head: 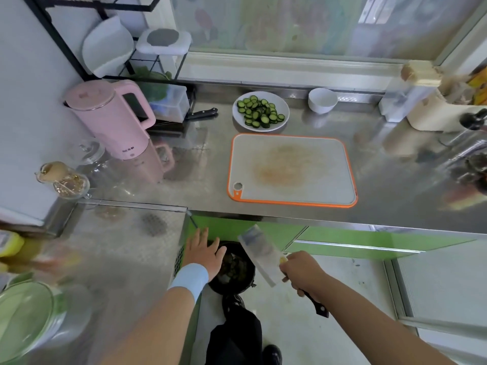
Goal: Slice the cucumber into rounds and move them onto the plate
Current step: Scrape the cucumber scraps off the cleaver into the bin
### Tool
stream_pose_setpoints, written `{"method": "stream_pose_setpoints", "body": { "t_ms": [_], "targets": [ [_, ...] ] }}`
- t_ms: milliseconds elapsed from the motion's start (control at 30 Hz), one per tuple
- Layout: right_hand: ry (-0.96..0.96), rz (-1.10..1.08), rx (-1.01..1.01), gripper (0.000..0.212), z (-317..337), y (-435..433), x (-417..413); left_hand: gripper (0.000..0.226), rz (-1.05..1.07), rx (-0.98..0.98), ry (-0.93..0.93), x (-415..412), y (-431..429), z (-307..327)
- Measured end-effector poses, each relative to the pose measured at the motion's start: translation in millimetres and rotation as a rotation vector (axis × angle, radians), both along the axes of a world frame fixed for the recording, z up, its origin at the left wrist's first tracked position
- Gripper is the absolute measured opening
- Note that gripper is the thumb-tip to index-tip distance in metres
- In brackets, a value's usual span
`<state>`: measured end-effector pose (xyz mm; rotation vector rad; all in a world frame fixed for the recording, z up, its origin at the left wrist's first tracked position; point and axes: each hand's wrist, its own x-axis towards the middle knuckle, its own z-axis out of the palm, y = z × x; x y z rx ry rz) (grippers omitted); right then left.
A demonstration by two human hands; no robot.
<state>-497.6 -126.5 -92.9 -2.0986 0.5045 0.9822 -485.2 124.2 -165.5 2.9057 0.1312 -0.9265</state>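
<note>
Several cucumber rounds (259, 109) lie piled on a white plate (284, 113) at the back of the steel counter. In front of it lies a grey cutting board (292, 168) with an orange rim, stained and bare. Below the counter edge, my right hand (303, 271) grips the black handle of a cleaver (261, 255), its blade tilted over a black bin (233, 270) on the floor. My left hand (204, 255) is spread flat with straight fingers over the bin's left side, holding nothing.
A pink kettle (113, 119) stands at the left, glass jars (64, 180) in front of it. A second knife (201, 113) lies behind the kettle by a clear box. A white bowl (322, 100) sits right of the plate. Bottles and containers crowd the right end.
</note>
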Motion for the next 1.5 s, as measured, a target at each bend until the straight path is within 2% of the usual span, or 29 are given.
{"method": "stream_pose_setpoints", "body": {
  "t_ms": [200, 300, 400, 467, 567, 633, 700, 767, 833, 900, 967, 1033, 1100, 1200, 1267, 1333, 1400, 1500],
  "targets": [
    [0.008, 0.088, -0.039, 0.01, -17, 21, 3, 0.04, 0.153, -0.309, -0.301, -11, -13, 5],
    [-0.039, 0.144, -0.066, 0.014, -21, 32, 8, 0.026, 0.157, -0.337, -0.345, -7, -11, 3],
    [-0.103, 0.21, -0.138, 0.021, -24, 38, 13, 0.009, 0.258, -0.377, -0.269, -1, -1, 5],
    [-0.138, 0.26, -0.196, 0.022, -21, 39, 15, 0.024, 0.317, -0.419, -0.13, 2, 4, 9],
    [-0.17, 0.294, -0.246, 0.021, -19, 39, 16, 0.06, 0.234, -0.393, 0.182, 3, 8, 11],
    [-0.174, 0.3, -0.262, 0.021, -18, 37, 16, 0.069, 0.185, -0.357, 0.285, 3, 9, 12],
    [-0.176, 0.317, -0.277, 0.017, -15, 35, 16, 0.054, 0.19, -0.367, 0.19, 4, 9, 16],
    [-0.183, 0.33, -0.283, 0.015, -11, 33, 15, 0.04, 0.249, -0.401, -0.036, 5, 5, 26],
    [-0.192, 0.352, -0.276, 0.023, -8, 29, 15, 0.04, 0.292, -0.476, -0.304, 5, -2, 36],
    [-0.188, 0.343, -0.259, 0.029, -6, 27, 17, 0.042, 0.106, -0.573, -0.447, 5, -15, 44],
    [-0.172, 0.299, -0.226, 0.027, -5, 25, 20, 0.048, -0.224, -0.55, -0.425, -1, -35, 49],
    [-0.172, 0.252, -0.197, 0.023, -3, 24, 22, 0.054, -0.429, -0.428, -0.323, -11, -49, 44],
    [-0.182, 0.253, -0.18, 0.023, 2, 21, 22, 0.059, -0.424, -0.291, -0.239, -16, -49, 29],
    [-0.203, 0.295, -0.214, 0.022, 9, 12, 22, 0.058, -0.214, -0.106, -0.132, -12, -30, 23],
    [-0.217, 0.311, -0.225, 0.023, 13, 7, 24, 0.053, -0.09, -0.152, -0.224, -5, -19, 31],
    [-0.239, 0.329, -0.215, 0.029, 18, 5, 29, 0.044, -0.001, -0.299, -0.452, 8, -16, 47],
    [-0.267, 0.361, -0.207, 0.032, 26, 3, 40, 0.033, -0.033, -0.399, -0.627, 30, -20, 63],
    [-0.308, 0.347, -0.171, 0.027, 41, -3, 70, 0.035, -0.194, -0.46, -0.673, 70, -32, 79]
  ]
}}
